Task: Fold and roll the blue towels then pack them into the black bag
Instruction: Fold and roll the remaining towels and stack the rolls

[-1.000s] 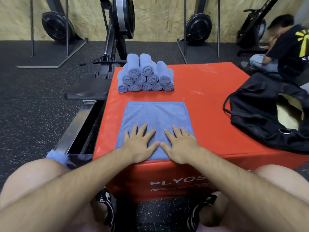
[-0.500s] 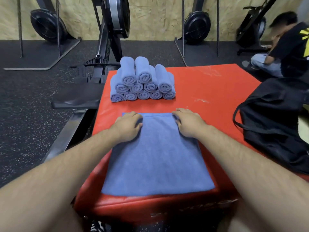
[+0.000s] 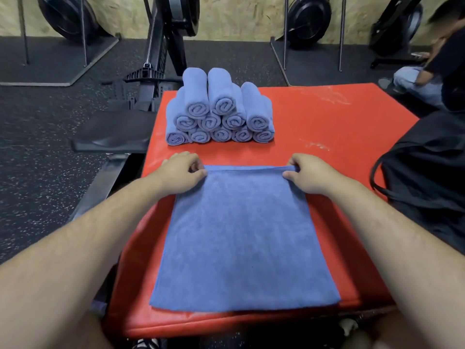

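A folded blue towel [image 3: 241, 238] lies flat on the red plyo box [image 3: 327, 117], reaching from its near edge to the middle. My left hand [image 3: 181, 173] pinches the towel's far left corner. My right hand [image 3: 308, 173] pinches the far right corner, and the far edge is lifted into a slight curl. Behind it, a stack of several rolled blue towels [image 3: 220, 112] sits at the box's far left. The black bag [image 3: 427, 182] rests on the box's right side, partly cut off by the frame.
A rowing machine [image 3: 156, 79] with its black seat [image 3: 113, 133] stands left of the box. More rowers line the wooden back wall. Another person [image 3: 437, 69] crouches on the floor at the far right. Speckled black floor surrounds the box.
My hands moved from flat on the towel's near part to its far corners and gripped them, curling the far edge. My head leaned forward, so the box looks closer.
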Demonstrator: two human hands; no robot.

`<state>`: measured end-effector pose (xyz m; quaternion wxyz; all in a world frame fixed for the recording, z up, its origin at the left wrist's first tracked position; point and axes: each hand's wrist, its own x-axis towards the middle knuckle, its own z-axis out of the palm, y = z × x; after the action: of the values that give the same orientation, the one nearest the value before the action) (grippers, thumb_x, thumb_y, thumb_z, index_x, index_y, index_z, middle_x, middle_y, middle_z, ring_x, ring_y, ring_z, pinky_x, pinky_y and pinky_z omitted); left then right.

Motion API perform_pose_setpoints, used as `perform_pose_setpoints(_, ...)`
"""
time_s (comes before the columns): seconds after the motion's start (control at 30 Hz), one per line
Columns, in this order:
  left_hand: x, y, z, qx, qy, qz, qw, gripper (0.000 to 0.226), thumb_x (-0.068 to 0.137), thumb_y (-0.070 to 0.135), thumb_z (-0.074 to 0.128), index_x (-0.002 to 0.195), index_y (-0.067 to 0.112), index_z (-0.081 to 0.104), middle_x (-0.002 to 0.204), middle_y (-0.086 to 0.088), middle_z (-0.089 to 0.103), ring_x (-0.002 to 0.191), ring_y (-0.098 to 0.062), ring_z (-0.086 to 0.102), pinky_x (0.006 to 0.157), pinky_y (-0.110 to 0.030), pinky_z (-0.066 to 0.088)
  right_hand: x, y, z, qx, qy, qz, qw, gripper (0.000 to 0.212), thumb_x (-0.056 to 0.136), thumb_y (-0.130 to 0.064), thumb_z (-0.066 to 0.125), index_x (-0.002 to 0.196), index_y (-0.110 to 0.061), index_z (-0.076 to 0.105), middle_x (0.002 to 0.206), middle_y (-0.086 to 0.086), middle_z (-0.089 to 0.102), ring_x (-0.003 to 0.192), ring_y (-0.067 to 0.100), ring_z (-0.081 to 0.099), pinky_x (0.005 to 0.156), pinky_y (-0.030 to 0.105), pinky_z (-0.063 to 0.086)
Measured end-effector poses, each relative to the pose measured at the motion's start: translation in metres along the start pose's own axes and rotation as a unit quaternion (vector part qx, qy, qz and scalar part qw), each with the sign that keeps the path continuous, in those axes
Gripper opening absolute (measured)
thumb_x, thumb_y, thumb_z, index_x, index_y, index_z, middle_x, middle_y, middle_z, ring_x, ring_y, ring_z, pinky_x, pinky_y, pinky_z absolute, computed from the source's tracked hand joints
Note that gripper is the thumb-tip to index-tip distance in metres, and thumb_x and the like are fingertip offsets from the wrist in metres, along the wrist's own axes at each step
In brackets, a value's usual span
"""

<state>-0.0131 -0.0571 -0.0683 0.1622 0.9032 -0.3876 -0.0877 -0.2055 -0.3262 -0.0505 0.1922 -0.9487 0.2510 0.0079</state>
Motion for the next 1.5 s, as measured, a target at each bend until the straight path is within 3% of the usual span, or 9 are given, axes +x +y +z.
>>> perform_pose_setpoints(0.23, -0.004, -0.016, -0.005, -0.021, -0.005, 0.031, 0.999, 0.010, 0.090, 0.028, 0.064, 0.082, 0.030, 0.056, 0.089, 0.008, 0.056, 0.083, -0.014, 0.056, 0.084, -0.043, 0.049, -0.001, 0.012, -0.006, 0.097, 0.017, 0.050, 0.994, 0.016, 0.093, -0.031, 0.062, 0.090, -0.017, 0.057, 0.084, -0.002, 0.064, 0.080, 0.021, 0.059, 0.070, 0.034, 0.044)
perform_pose_setpoints(0.5, 0.000, -0.013, -0.004, -0.055, 0.071, -0.018, 0.996, 0.010, 0.099, 0.027, 0.053, 0.093, 0.019, 0.049, 0.081, 0.003, 0.062, 0.076, -0.022, 0.056, 0.069, -0.039, 0.045, 0.004, 0.011, 0.000, 0.071, 0.034, 0.072, 0.994, 0.019, 0.093, -0.034, 0.061, 0.092, -0.016, 0.056, 0.084, -0.002, 0.063, 0.080, 0.023, 0.058, 0.060, 0.033, 0.036)
perform_pose_setpoints(0.77, 0.008, -0.018, 0.008, -0.003, 0.089, 0.034, 0.995, 0.008, 0.095, 0.019, 0.060, 0.096, 0.012, 0.065, 0.096, -0.004, 0.048, 0.091, -0.022, 0.050, 0.079, -0.029, 0.038, 0.010, 0.006, 0.015, 0.018, 0.037, 0.022, 0.999, 0.015, 0.094, -0.023, 0.060, 0.106, -0.014, 0.063, 0.109, 0.008, 0.050, 0.101, 0.030, 0.057, 0.088, 0.035, 0.045)
perform_pose_setpoints(0.9, 0.007, -0.019, 0.010, 0.045, 0.100, 0.052, 0.993, 0.008, 0.094, 0.018, 0.058, 0.092, 0.011, 0.060, 0.095, -0.005, 0.049, 0.093, -0.025, 0.046, 0.080, -0.039, 0.042, 0.006, 0.005, 0.020, -0.016, 0.046, 0.012, 0.999, 0.012, 0.099, -0.023, 0.051, 0.107, -0.014, 0.054, 0.111, 0.010, 0.045, 0.107, 0.032, 0.046, 0.090, 0.040, 0.042)
perform_pose_setpoints(1.07, 0.003, -0.007, 0.002, 0.059, 0.084, 0.030, 0.994, 0.008, 0.097, 0.016, 0.046, 0.090, 0.014, 0.047, 0.090, -0.003, 0.052, 0.085, -0.028, 0.048, 0.070, -0.040, 0.036, -0.003, 0.003, 0.001, 0.074, 0.085, -0.006, 0.994, 0.004, 0.096, -0.015, 0.053, 0.095, -0.017, 0.050, 0.093, 0.003, 0.060, 0.087, 0.026, 0.054, 0.069, 0.034, 0.036)
perform_pose_setpoints(1.2, -0.001, -0.008, -0.014, -0.008, 0.060, 0.057, 0.997, 0.007, 0.097, 0.005, 0.047, 0.100, 0.009, 0.052, 0.100, -0.009, 0.052, 0.090, -0.026, 0.050, 0.081, -0.041, 0.042, -0.015, 0.001, -0.020, 0.119, 0.133, -0.009, 0.984, 0.009, 0.090, -0.014, 0.064, 0.088, -0.022, 0.060, 0.088, -0.004, 0.064, 0.083, 0.019, 0.058, 0.068, 0.030, 0.041)
perform_pose_setpoints(1.3, -0.009, -0.007, -0.030, -0.021, 0.087, 0.090, 0.992, 0.012, 0.094, -0.001, 0.055, 0.102, 0.007, 0.059, 0.100, -0.007, 0.052, 0.094, -0.021, 0.048, 0.080, -0.026, 0.032, -0.025, 0.001, -0.037, 0.136, 0.162, -0.017, 0.977, 0.011, 0.086, -0.013, 0.070, 0.086, -0.023, 0.065, 0.085, -0.008, 0.065, 0.078, 0.013, 0.058, 0.060, 0.009, 0.037)
perform_pose_setpoints(1.43, -0.032, 0.003, -0.061, -0.028, 0.147, 0.083, 0.985, 0.002, 0.091, 0.005, 0.065, 0.091, 0.006, 0.066, 0.084, -0.005, 0.055, 0.085, -0.022, 0.049, 0.073, -0.030, 0.031, -0.049, -0.005, -0.059, 0.136, 0.186, -0.051, 0.972, 0.022, 0.082, -0.012, 0.076, 0.102, -0.022, 0.071, 0.083, -0.008, 0.065, 0.081, 0.016, 0.058, 0.070, 0.021, 0.036)
perform_pose_setpoints(1.5, -0.043, 0.009, -0.077, -0.028, 0.174, 0.082, 0.981, 0.003, 0.091, 0.008, 0.066, 0.088, 0.007, 0.066, 0.080, -0.004, 0.054, 0.082, -0.024, 0.049, 0.072, -0.036, 0.036, -0.061, -0.011, -0.070, 0.114, 0.187, -0.067, 0.973, 0.018, 0.083, -0.013, 0.075, 0.099, -0.021, 0.075, 0.077, -0.017, 0.059, 0.075, 0.004, 0.053, 0.067, 0.018, 0.033)
